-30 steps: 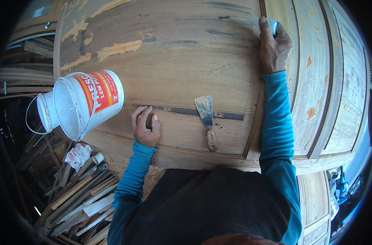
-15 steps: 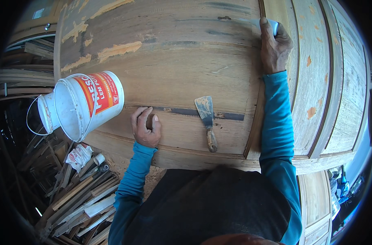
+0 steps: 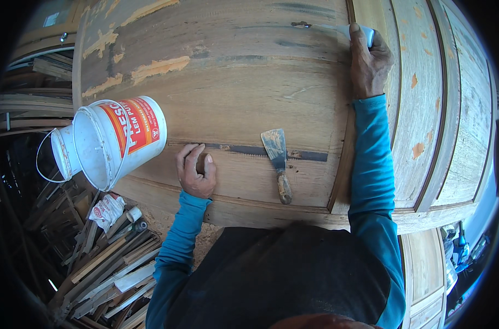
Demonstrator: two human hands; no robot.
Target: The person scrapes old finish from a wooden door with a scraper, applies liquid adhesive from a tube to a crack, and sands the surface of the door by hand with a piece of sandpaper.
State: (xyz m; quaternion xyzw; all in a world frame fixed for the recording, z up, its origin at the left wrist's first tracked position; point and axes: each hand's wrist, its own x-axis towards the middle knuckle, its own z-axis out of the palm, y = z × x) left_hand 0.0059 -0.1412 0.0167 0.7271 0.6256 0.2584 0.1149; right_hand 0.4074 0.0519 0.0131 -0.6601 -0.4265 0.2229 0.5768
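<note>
My right hand (image 3: 372,63) is closed around the pale handle (image 3: 368,37) of a thin-bladed tool at the far right of a wooden door panel (image 3: 249,104). Its blade points left toward a small dark gouge (image 3: 301,24) in the wood; the exact kind is unclear. Lower on the left, my left hand (image 3: 196,172) rests on the panel with bent fingers and the thumb held apart, gripping nothing. Its fingertips lie by a long dark strip (image 3: 244,149) with a partly toothed edge. Across that strip lies a putty knife (image 3: 278,159), its handle toward me.
A white putty bucket (image 3: 142,123), with a smaller white pail (image 3: 63,153) beside it, stands left of my left hand. Orange-tan filler patches (image 3: 160,67) mark the panel. Scrap wood (image 3: 118,279) and a white plastic bag (image 3: 107,211) lie below at left. More panelling (image 3: 419,109) extends right.
</note>
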